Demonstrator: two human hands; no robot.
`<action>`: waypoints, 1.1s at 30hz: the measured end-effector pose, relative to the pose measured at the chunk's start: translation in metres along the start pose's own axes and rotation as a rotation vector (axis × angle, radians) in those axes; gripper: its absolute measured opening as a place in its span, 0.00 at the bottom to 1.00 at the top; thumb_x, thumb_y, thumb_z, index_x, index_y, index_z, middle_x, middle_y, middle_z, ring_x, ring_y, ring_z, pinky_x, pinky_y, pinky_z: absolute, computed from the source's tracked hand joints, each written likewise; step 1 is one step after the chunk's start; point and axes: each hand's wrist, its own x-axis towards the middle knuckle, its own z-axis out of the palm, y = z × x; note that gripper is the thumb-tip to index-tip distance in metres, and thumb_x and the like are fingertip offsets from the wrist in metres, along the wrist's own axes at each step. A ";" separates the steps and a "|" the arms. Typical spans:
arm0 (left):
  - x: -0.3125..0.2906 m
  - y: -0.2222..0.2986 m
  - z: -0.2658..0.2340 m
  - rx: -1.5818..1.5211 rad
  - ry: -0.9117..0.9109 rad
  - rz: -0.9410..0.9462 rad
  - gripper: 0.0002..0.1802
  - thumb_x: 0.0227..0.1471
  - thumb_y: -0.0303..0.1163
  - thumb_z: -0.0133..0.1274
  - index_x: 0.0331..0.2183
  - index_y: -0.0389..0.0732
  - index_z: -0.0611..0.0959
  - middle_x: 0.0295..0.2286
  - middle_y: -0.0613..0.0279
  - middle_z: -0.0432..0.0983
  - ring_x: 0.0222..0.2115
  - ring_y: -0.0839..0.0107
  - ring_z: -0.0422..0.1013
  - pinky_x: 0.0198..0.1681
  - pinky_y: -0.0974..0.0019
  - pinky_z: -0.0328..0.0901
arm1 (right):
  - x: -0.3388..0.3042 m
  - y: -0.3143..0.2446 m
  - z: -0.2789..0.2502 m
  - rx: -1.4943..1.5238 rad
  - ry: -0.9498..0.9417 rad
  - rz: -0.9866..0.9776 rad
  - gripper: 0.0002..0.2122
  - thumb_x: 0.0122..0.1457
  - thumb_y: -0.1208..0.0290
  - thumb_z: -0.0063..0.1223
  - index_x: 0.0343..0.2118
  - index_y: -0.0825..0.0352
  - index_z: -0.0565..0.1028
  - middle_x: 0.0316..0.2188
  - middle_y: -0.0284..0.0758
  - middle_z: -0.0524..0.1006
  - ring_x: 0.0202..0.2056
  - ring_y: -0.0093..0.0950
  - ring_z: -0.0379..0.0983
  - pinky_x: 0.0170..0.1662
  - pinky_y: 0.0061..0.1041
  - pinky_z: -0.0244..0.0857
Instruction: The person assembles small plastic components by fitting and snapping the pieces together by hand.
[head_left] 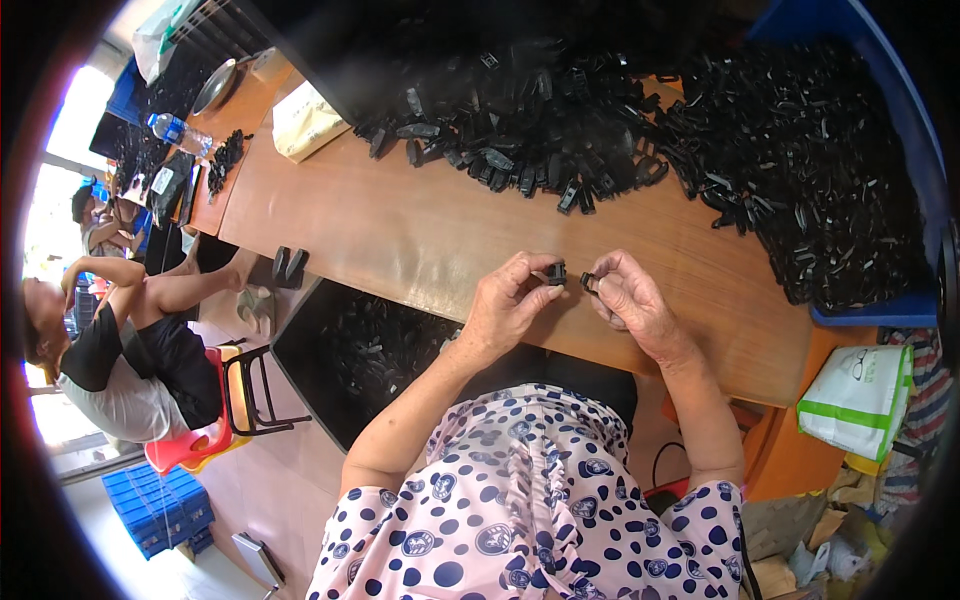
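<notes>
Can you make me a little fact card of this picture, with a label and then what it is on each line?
Left hand: pinching a black part
Right hand: pinching a smaller black part
Gap: the two parts look slightly apart
Surface: brown wooden table
Far side of table: a big heap of black pieces
Right: blue bin full of black pieces; white bag with green trim nearer
Far left: water bottle
Left: another person, seated
</notes>
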 end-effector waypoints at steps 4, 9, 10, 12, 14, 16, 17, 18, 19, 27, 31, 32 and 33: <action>-0.002 0.001 0.000 0.070 -0.032 0.158 0.14 0.50 0.21 0.56 0.41 0.36 0.78 0.35 0.62 0.74 0.34 0.75 0.72 0.36 0.74 0.68 | 0.000 0.012 0.001 -0.019 -0.034 -0.060 0.07 0.64 0.67 0.46 0.40 0.63 0.65 0.22 0.24 0.65 0.21 0.11 0.54 0.21 0.11 0.43; -0.003 0.006 0.003 0.147 -0.065 0.275 0.14 0.48 0.19 0.56 0.40 0.35 0.78 0.35 0.59 0.75 0.33 0.72 0.73 0.35 0.72 0.69 | -0.006 0.005 -0.002 0.004 -0.080 0.058 0.05 0.62 0.71 0.45 0.38 0.64 0.67 0.24 0.19 0.64 0.26 0.09 0.58 0.29 0.11 0.54; -0.002 0.010 0.003 0.163 -0.089 0.283 0.14 0.47 0.19 0.56 0.40 0.36 0.79 0.34 0.59 0.75 0.33 0.71 0.73 0.34 0.71 0.69 | -0.006 0.006 -0.003 0.012 -0.090 0.047 0.05 0.62 0.72 0.45 0.38 0.64 0.67 0.24 0.19 0.64 0.26 0.09 0.58 0.29 0.11 0.54; -0.004 0.017 0.002 0.181 -0.117 0.285 0.15 0.46 0.19 0.56 0.39 0.36 0.79 0.34 0.58 0.75 0.33 0.69 0.73 0.33 0.70 0.69 | -0.007 0.006 -0.007 -0.016 -0.113 0.062 0.06 0.62 0.71 0.47 0.39 0.64 0.66 0.22 0.22 0.65 0.23 0.10 0.56 0.25 0.11 0.49; -0.006 0.023 0.001 0.293 -0.170 0.306 0.15 0.44 0.20 0.57 0.38 0.37 0.79 0.32 0.57 0.75 0.32 0.65 0.74 0.33 0.68 0.69 | -0.009 0.004 -0.008 -0.044 -0.135 0.078 0.07 0.62 0.70 0.48 0.39 0.64 0.65 0.21 0.24 0.65 0.19 0.12 0.54 0.20 0.11 0.44; -0.006 0.026 0.002 0.339 -0.171 0.353 0.15 0.43 0.21 0.58 0.38 0.37 0.79 0.32 0.57 0.75 0.32 0.63 0.73 0.33 0.66 0.68 | -0.012 -0.002 -0.008 -0.045 -0.148 0.136 0.07 0.61 0.70 0.51 0.37 0.64 0.66 0.21 0.25 0.67 0.20 0.12 0.56 0.21 0.10 0.47; -0.006 0.027 0.002 0.386 -0.170 0.405 0.15 0.42 0.22 0.58 0.37 0.38 0.79 0.31 0.57 0.75 0.31 0.61 0.73 0.33 0.65 0.68 | -0.014 -0.003 -0.008 -0.042 -0.145 0.137 0.07 0.61 0.70 0.51 0.37 0.64 0.66 0.21 0.25 0.67 0.20 0.12 0.56 0.21 0.10 0.47; -0.006 0.028 0.002 0.384 -0.173 0.403 0.15 0.42 0.22 0.58 0.37 0.38 0.79 0.31 0.57 0.75 0.31 0.61 0.73 0.33 0.65 0.68 | -0.016 -0.004 -0.007 -0.054 -0.124 0.161 0.07 0.60 0.70 0.52 0.36 0.65 0.66 0.21 0.26 0.68 0.20 0.12 0.58 0.21 0.10 0.48; -0.007 0.029 0.002 0.442 -0.171 0.451 0.15 0.41 0.23 0.59 0.36 0.38 0.79 0.30 0.57 0.75 0.30 0.60 0.73 0.32 0.64 0.68 | -0.017 -0.004 -0.006 -0.067 -0.104 0.185 0.07 0.59 0.70 0.53 0.36 0.65 0.67 0.21 0.27 0.70 0.20 0.12 0.59 0.21 0.10 0.50; -0.018 0.039 0.009 0.487 -0.252 0.553 0.13 0.41 0.25 0.59 0.34 0.36 0.78 0.26 0.56 0.72 0.28 0.58 0.71 0.32 0.61 0.68 | -0.026 0.003 -0.012 -0.037 -0.224 0.319 0.07 0.61 0.70 0.51 0.35 0.66 0.67 0.21 0.32 0.74 0.17 0.12 0.58 0.18 0.11 0.49; -0.019 0.041 0.016 0.342 -0.256 0.387 0.12 0.43 0.26 0.60 0.34 0.36 0.79 0.26 0.57 0.72 0.31 0.58 0.71 0.35 0.63 0.67 | -0.028 0.010 -0.014 0.232 -0.317 0.372 0.10 0.61 0.67 0.49 0.40 0.67 0.68 0.21 0.30 0.72 0.17 0.13 0.61 0.18 0.12 0.51; -0.019 0.039 0.019 0.342 -0.263 0.388 0.12 0.43 0.26 0.60 0.34 0.36 0.79 0.26 0.57 0.72 0.31 0.58 0.71 0.35 0.63 0.67 | -0.029 0.013 -0.016 0.292 -0.321 0.343 0.12 0.62 0.68 0.46 0.44 0.69 0.71 0.23 0.30 0.71 0.18 0.15 0.64 0.18 0.13 0.53; -0.018 0.037 0.022 0.212 -0.236 0.228 0.11 0.44 0.25 0.59 0.34 0.36 0.79 0.29 0.57 0.72 0.31 0.61 0.71 0.36 0.64 0.67 | -0.028 0.012 -0.015 0.296 -0.314 0.338 0.12 0.62 0.68 0.46 0.44 0.69 0.71 0.23 0.30 0.71 0.18 0.15 0.64 0.18 0.13 0.53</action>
